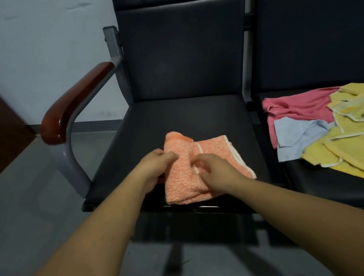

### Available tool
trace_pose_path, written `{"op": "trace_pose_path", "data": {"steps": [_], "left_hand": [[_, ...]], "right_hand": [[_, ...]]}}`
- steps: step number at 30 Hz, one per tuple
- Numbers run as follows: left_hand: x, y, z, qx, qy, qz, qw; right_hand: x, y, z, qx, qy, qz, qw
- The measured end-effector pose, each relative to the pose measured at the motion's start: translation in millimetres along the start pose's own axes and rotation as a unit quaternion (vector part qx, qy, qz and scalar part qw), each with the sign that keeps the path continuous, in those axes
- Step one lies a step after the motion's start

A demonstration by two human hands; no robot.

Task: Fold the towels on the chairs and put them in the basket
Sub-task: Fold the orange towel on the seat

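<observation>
Two bare forearms reach forward from the lower corners and draw together at the towel (pixel 183 185). The left hand (pixel 154 168) is at the towel's left edge, fingers curled into the cloth. The right hand (pixel 219 172) lies palm down on the towel's right half, fingers and thumb bent, pinching the cloth.

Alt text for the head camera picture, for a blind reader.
Left hand and right hand hold a partly folded orange towel on a black chair seat. Pink, blue and yellow towels lie heaped on the next seat.
</observation>
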State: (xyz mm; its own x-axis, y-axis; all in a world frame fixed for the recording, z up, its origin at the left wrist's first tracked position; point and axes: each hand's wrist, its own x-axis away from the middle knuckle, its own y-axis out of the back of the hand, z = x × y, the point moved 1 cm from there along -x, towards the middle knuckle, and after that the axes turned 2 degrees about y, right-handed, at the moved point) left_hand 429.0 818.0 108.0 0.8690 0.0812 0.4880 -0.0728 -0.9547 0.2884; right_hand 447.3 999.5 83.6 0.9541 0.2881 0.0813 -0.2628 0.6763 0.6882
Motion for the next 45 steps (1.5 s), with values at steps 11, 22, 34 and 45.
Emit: {"op": "trace_pose_path", "data": {"steps": [11, 22, 34, 45], "left_hand": [[22, -17, -37, 0.143, -0.056, 0.014, 0.988], [-2, -24, -6, 0.002, 0.058, 0.054, 0.997], [32, 16, -18, 0.298, -0.013, 0.099, 0.949], [140, 169, 14, 0.471, -0.177, -0.031, 0.864]], "right_hand": [[-7, 27, 19, -0.378, -0.203, -0.033, 0.903], [7, 30, 0, -0.457, -0.240, 0.001, 0.857], [2, 4, 61, -0.489, -0.143, -0.028, 0.860], [1, -53, 234, -0.456, -0.005, 0.080, 0.886]]}}
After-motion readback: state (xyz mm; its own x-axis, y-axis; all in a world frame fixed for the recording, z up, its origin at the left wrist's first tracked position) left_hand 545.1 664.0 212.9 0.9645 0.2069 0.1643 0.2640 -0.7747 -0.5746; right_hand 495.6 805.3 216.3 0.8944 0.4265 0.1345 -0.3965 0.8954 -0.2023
